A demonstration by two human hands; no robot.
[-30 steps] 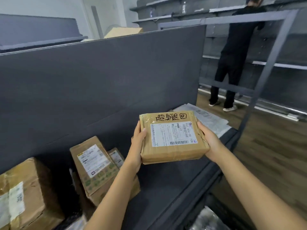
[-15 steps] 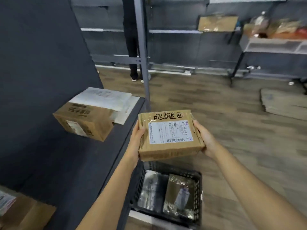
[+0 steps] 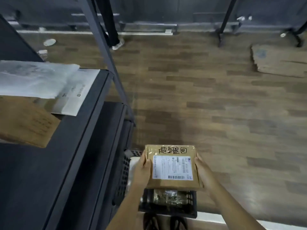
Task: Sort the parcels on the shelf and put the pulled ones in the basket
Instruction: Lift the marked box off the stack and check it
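Brown card, taped glossy: you hold the parcel (image 3: 172, 168) flat, label up, your left hand (image 3: 142, 170) and right hand (image 3: 203, 171) each closed on a side edge, so it can drop level into the basket (image 3: 191, 209) directly below. That black plastic mesh crate sits on the floor beside the dark shelf (image 3: 93, 113), already holding crinkly wrapped packets. Farther left, a white mailer (image 3: 41, 80) and a box (image 3: 25, 122) lie on the shelf.
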